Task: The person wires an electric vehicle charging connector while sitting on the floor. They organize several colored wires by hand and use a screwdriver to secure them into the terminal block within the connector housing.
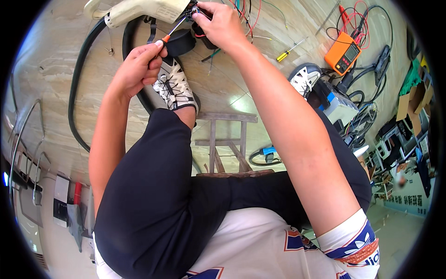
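A cream-white charging gun [148, 12] lies at the top, its right end showing dark inner parts and wires. My left hand [137, 69] is closed around the orange handle of a screwdriver [173, 31], whose thin shaft slants up to that end. Thumb and fingers of my right hand [220, 27] pinch the dark parts there; the exact spot they grip is partly covered by the fingers. Just below the gun sits a black round piece [181, 43], close to the screwdriver handle.
Thick black cable [78, 88] loops on the left. Thin coloured wires [253, 23] and a yellow screwdriver [289, 51] lie on the tiled floor [260, 79]. To the right are an orange multimeter [343, 53] with leads and a grey-white box [341, 110]. A wooden stool [225, 117] stands below me.
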A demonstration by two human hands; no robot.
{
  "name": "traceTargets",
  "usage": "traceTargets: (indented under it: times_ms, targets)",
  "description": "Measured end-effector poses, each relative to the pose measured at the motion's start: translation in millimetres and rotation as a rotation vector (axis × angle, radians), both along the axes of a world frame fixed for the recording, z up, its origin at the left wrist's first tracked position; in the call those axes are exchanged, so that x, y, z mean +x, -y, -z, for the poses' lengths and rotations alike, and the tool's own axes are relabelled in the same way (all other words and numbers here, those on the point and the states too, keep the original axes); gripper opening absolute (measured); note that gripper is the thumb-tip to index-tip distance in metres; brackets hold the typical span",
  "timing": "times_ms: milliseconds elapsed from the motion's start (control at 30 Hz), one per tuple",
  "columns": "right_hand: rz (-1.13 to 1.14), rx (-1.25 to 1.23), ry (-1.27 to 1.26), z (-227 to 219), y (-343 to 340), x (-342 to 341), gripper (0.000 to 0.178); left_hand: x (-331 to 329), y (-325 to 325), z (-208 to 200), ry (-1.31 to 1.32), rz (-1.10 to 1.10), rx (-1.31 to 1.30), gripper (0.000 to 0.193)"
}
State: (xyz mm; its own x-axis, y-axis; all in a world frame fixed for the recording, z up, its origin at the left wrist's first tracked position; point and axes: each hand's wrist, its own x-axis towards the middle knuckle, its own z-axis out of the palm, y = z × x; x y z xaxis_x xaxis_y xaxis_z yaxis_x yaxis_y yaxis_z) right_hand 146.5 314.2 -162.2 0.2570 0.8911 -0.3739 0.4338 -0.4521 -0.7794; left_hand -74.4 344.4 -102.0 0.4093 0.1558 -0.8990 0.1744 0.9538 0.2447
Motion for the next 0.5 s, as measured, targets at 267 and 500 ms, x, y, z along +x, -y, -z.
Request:
traceTargets:
  times_ms: [267,500]
  targets:
    - [0.03,0.019,-0.001,4,2,-2,0.034,13,18,-5,-0.47,0.47,0.88,0.029]
    - [0.037,0.034,-0.015,8,3,-2,0.034,21,19,-15,-0.635,0.663,1.412,0.02]
